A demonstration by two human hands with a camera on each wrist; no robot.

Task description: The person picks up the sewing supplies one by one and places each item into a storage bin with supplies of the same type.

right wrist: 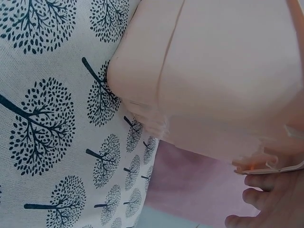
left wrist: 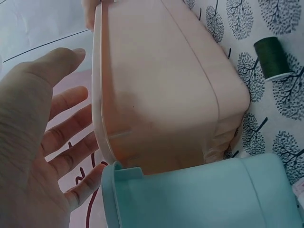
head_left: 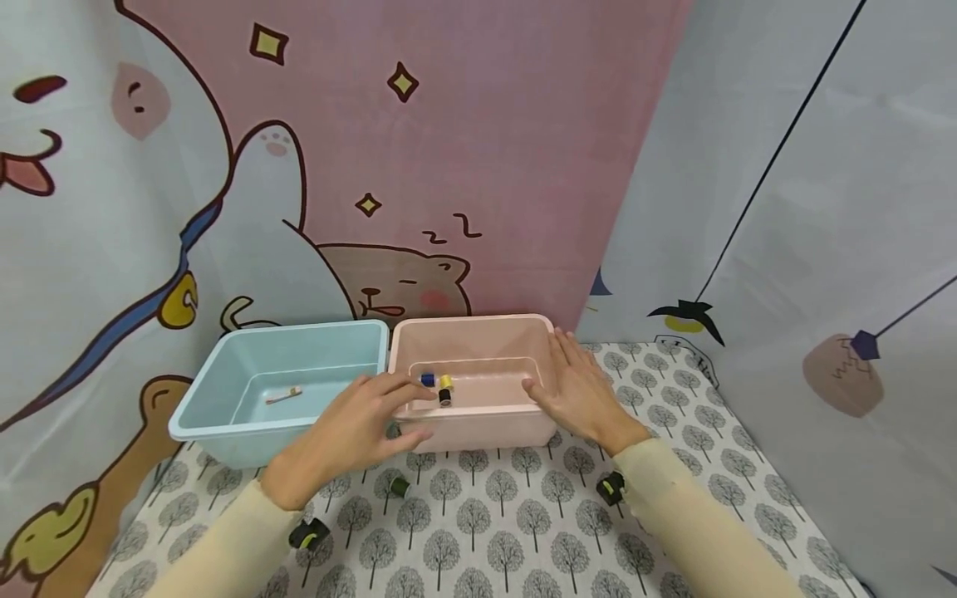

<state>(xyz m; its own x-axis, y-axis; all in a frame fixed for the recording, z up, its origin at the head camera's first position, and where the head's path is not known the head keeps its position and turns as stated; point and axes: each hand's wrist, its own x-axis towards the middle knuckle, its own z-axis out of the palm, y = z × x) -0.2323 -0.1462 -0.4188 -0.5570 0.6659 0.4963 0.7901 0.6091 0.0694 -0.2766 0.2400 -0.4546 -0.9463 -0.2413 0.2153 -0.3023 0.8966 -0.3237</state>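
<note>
A pink plastic bin (head_left: 478, 432) stands on the table with blue (head_left: 428, 379), yellow (head_left: 446, 382) and black (head_left: 444, 398) thread spools inside. My left hand (head_left: 359, 423) hovers at its front left corner, fingers spread and relaxed; in the left wrist view, nothing is gripped by that hand (left wrist: 33, 142). With fingers extended, my right hand (head_left: 579, 390) rests along the bin's right rim. Only the fingertips of that hand (right wrist: 278, 202) show in the right wrist view, beside the rim. A dark green thread spool (head_left: 399, 487) lies on the tablecloth in front of the bin.
Directly left of the pink bin is a light blue bin (head_left: 280, 440), holding a small stick-like item (head_left: 284, 395) too small to identify. Tree-patterned cloth (head_left: 501, 531) covers the table. A printed curtain (head_left: 508, 166) hangs right behind both bins.
</note>
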